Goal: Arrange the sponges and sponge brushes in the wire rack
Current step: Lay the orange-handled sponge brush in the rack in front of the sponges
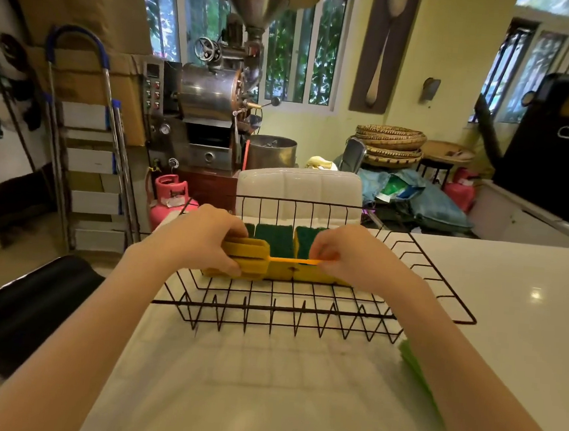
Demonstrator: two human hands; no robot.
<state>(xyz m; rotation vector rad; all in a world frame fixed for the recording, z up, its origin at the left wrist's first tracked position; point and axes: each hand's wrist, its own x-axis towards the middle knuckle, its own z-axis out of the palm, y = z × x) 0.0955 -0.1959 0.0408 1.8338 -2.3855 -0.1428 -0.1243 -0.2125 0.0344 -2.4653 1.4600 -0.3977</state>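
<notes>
rack: black wire rack [442, 280] stands on the white surface [509, 303], open side up, long side toward me.
sponges: green-topped yellow sponges [275, 240] sit in a row inside the rack toward its far wall, scouring face up. how many, i cannot tell; my hands hide the ends of the row.
sponge brush: yellow sponge brush [248, 257] is held level above the near edge of that row, foam head to the left, thin orange handle running right.
left hand: my left hand [202, 239] has its fingers closed around the foam head, thumb on the near face.
right hand: my right hand [351, 259] pinches the handle end, fingers narrow and closed on it.
step in hand, as i judge it: laying the brush into the rack in front of the sponges.
method: keep the brush parallel to the rack's long side; lower both ends together so the head does not tip; set it on the floor wires just near of the sponges, not on top of them; release the handle end first, then the head.
risk: the thin handle could slip between the floor wires if angled.
other item: a green object [414, 364] lies on the surface at the right, partly under my forearm; what it is, i cannot tell.
</notes>
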